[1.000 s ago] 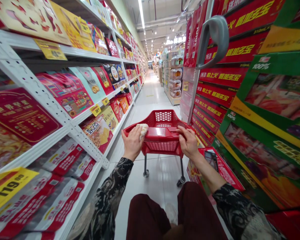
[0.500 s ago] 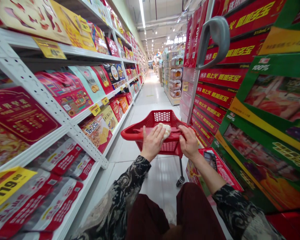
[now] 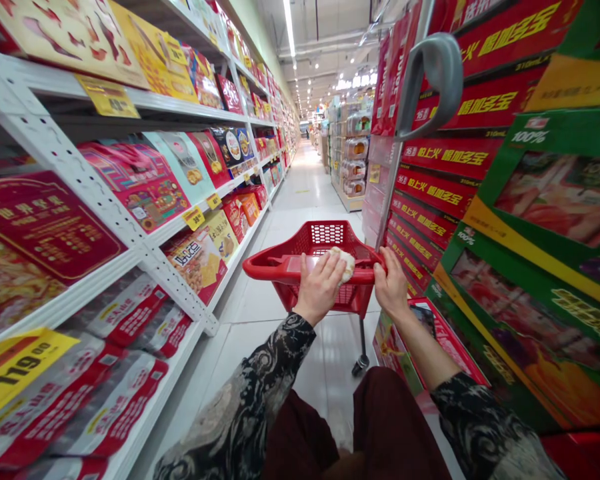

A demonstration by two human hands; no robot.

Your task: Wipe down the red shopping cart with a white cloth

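Alongside the red cart (image 3: 280, 269), white shelves (image 3: 87, 187) left, stacked red cartons (image 3: 437, 190) right

the pale, tiled floor (image 3: 250, 303) runs away ahead of me, carrying the red cart (image 3: 353, 297). along my left, a white shelf unit (image 3: 153, 280) is well loaded: low and near me lie silver-and-red packs (image 3: 107, 413), with a maroon box (image 3: 50, 223) on the board above. past the perforated post, one board holds a pink box (image 3: 147, 190), then a pale blue box (image 3: 179, 167); the board over them carries a cream box (image 3: 83, 40) and a yellow box (image 3: 153, 50) just beyond it.
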